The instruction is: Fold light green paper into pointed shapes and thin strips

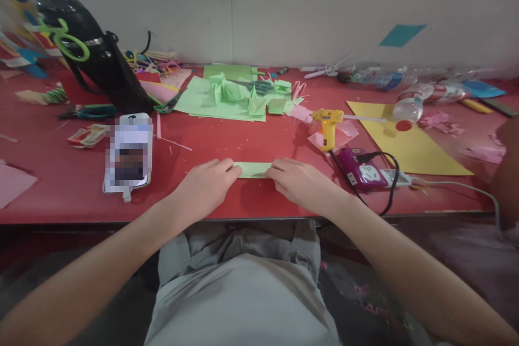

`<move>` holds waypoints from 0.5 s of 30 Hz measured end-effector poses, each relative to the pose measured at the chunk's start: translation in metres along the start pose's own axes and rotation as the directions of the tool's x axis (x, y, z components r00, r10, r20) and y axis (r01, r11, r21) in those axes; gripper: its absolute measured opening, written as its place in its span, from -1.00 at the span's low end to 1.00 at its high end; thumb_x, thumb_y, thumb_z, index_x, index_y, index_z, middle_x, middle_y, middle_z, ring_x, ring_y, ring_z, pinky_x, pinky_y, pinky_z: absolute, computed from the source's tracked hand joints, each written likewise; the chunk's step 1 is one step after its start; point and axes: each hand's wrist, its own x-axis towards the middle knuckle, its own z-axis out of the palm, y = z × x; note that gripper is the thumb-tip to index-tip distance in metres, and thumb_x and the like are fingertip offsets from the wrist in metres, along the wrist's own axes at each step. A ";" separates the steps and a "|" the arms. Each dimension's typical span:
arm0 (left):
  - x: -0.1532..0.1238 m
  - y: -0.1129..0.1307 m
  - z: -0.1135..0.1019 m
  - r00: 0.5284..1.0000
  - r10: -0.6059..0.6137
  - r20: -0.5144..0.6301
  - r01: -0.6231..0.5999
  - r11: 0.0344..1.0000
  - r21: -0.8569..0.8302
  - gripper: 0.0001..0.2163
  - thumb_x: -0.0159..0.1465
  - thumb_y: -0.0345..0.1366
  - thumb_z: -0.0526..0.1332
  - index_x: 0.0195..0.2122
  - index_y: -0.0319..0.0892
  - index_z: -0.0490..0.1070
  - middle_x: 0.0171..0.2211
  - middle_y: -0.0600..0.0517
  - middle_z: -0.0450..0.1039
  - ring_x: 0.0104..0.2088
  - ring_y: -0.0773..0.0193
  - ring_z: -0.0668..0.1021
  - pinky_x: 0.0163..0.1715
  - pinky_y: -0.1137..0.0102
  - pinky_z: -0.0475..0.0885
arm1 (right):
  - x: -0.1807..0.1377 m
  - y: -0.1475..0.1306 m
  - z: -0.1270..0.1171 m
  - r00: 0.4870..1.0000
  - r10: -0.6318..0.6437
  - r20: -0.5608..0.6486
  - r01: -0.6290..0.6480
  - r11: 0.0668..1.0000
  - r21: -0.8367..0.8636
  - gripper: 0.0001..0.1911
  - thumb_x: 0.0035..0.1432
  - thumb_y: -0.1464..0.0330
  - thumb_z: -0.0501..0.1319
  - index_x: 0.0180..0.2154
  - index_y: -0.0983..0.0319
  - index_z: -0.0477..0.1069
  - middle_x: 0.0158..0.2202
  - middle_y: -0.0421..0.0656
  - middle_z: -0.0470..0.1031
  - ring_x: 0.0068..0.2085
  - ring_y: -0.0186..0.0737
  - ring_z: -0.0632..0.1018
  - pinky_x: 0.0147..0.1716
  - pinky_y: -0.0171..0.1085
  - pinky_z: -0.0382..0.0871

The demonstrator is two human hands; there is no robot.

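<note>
A narrow strip of light green paper (pixel 253 170) lies flat across the red table in front of me. My left hand (pixel 213 181) has its fingers closed on the strip's left end. At the right end, my right hand (pixel 298 181) pinches the paper with curled fingers. Both ends of the strip are covered by my fingertips. Beyond my hands, folded green paper pieces (pixel 221 89) stand on light green sheets (pixel 194 98), with dark scissors (pixel 259 85) among them.
To the left are a phone (pixel 130 154) and a black bottle (pixel 89 38). On the right, a yellow glue gun (pixel 328 124) rests near a purple power strip (pixel 359 169) with trailing cords. Farther right lie a yellow sheet (pixel 421 148) and plastic bottles (pixel 409 102). Part of another person (pixel 506 167) shows at the right edge.
</note>
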 end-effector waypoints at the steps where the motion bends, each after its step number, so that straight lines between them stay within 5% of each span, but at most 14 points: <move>1: 0.000 0.001 0.000 1.000 -0.012 0.003 0.012 1.000 -0.004 -0.79 0.28 -0.56 0.02 -0.19 -0.20 0.37 -0.23 -0.03 0.41 -0.25 0.16 0.50 -0.35 0.33 0.36 | 0.001 0.000 -0.002 1.000 0.006 0.014 -0.006 1.000 0.004 -0.82 0.28 0.53 0.10 -0.14 0.28 0.44 -0.19 -0.07 0.48 -0.19 -0.15 0.50 -0.32 -0.25 0.24; 15: -0.001 0.003 0.008 0.995 -0.077 -0.067 0.074 0.997 -0.033 -0.80 0.26 -0.55 0.04 -0.22 -0.20 0.39 -0.26 -0.01 0.41 -0.28 0.18 0.46 -0.32 0.32 0.33 | 0.002 0.001 0.002 0.998 0.020 -0.060 -0.015 0.997 0.076 -0.85 0.27 0.48 0.11 -0.20 0.29 0.46 -0.19 -0.06 0.46 -0.19 -0.17 0.48 -0.26 -0.25 0.26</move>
